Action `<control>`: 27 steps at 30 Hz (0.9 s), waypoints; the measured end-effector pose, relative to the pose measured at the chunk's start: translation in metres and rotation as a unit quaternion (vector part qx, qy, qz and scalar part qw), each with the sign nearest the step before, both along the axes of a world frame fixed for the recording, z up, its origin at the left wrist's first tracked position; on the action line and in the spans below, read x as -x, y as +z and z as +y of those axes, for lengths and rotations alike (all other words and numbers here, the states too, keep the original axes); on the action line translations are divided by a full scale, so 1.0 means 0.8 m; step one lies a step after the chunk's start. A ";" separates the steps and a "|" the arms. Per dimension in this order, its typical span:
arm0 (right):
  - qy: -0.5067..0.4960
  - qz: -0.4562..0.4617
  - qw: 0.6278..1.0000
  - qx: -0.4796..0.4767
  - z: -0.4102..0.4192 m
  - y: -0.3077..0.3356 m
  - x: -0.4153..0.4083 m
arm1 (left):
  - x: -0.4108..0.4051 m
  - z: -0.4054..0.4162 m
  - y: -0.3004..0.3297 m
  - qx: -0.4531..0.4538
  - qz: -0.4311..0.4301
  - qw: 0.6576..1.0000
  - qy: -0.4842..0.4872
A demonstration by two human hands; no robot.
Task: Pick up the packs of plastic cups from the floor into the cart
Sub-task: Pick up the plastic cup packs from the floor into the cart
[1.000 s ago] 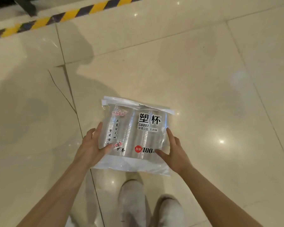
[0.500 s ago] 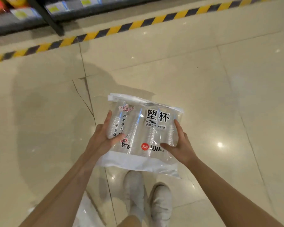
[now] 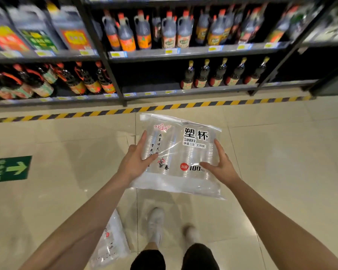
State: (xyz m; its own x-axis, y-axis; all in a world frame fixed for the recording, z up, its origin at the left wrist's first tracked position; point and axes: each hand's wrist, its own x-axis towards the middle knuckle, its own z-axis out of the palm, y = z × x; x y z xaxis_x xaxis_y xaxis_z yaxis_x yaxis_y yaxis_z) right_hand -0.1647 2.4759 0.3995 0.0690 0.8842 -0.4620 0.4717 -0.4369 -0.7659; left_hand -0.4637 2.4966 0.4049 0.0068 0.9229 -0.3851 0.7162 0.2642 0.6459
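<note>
A clear pack of plastic cups with black lettering and a red "100" dot is held up above the floor in front of me. My left hand grips its left side, thumb on top and fingers under it. My right hand grips its right side the same way. A second pack of plastic cups lies on the floor by my left leg, partly hidden by my left forearm. No cart is in view.
Shelves of dark bottles fill the far side, behind a yellow-and-black floor stripe. A green arrow sign is stuck on the beige tiles at left. My white shoes stand below the pack.
The pack has come up from near the floor, still held by both hands. My view has tilted up, bringing the shelves and the second pack into sight.
</note>
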 end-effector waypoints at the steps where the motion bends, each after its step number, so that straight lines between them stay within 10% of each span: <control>1: 0.007 0.001 1.000 0.002 -0.002 0.014 0.000 | 0.001 -0.011 0.015 -0.003 0.000 1.000 0.015; 11: 0.214 0.076 0.972 -0.062 0.011 0.095 0.015 | -0.009 -0.161 0.092 -0.077 -0.005 0.956 0.283; 27: 0.472 0.198 0.859 0.010 -0.161 0.181 0.172 | -0.059 -0.527 0.184 -0.156 -0.020 0.747 0.646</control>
